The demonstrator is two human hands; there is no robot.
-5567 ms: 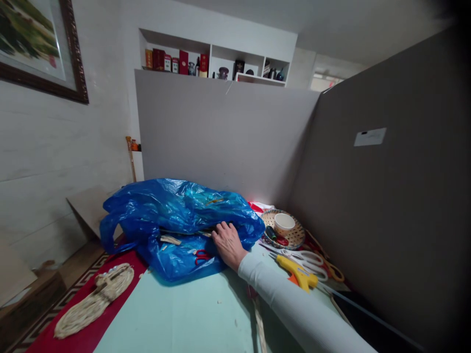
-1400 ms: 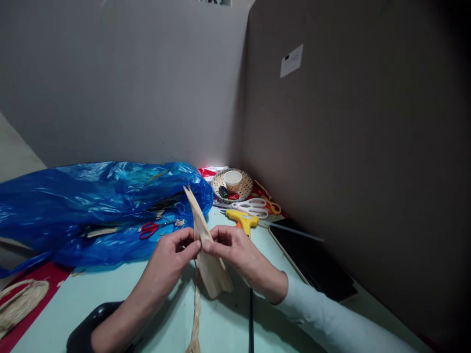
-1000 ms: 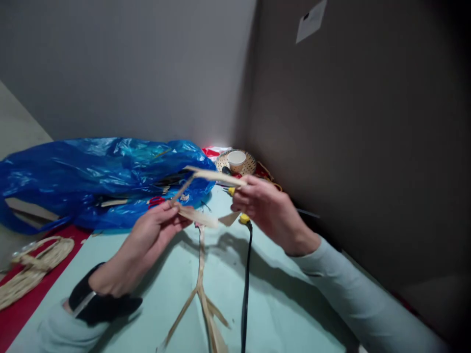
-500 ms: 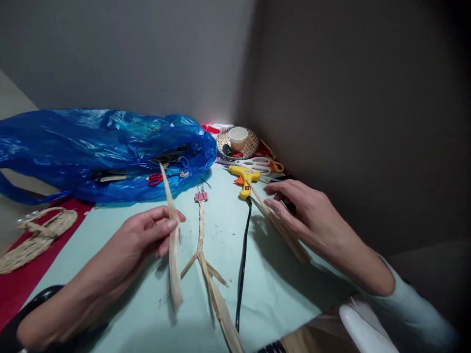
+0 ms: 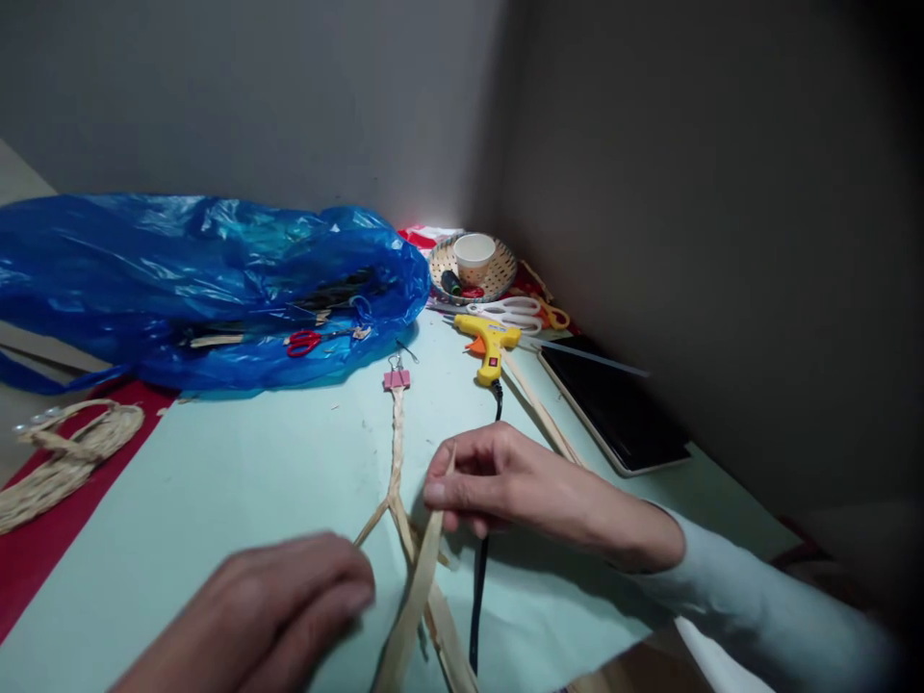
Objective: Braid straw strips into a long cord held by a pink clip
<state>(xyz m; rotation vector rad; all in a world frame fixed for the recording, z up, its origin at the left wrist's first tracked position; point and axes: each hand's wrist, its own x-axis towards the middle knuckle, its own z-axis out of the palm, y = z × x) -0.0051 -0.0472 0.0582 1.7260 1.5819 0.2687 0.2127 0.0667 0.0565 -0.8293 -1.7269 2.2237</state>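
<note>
A thin braid of pale dried plant strips (image 5: 397, 438) lies on the pale green sheet, its far end gripped by a pink binder clip (image 5: 397, 380). Its loose strands spread out at the near end. My right hand (image 5: 498, 481) pinches the tip of a loose flat strip (image 5: 411, 616) between thumb and fingers, just right of the braid. This strip slants down toward me, across the strands. My left hand (image 5: 289, 606), blurred, is at the lower left with bent fingers near the left strand's end. Whether it holds that strand is unclear.
A yellow glue gun (image 5: 491, 345) with a black cord lies behind my right hand, beside more strips (image 5: 538, 409) and a black-screened tablet (image 5: 610, 404). A blue plastic bag (image 5: 217, 279) with red scissors (image 5: 304, 344) is at the back left. A woven tray (image 5: 505, 269) holds a cup.
The flat strip has passed from my left hand to my right. My right hand has come left from the strips by the glue gun; my left hand has dropped nearer me.
</note>
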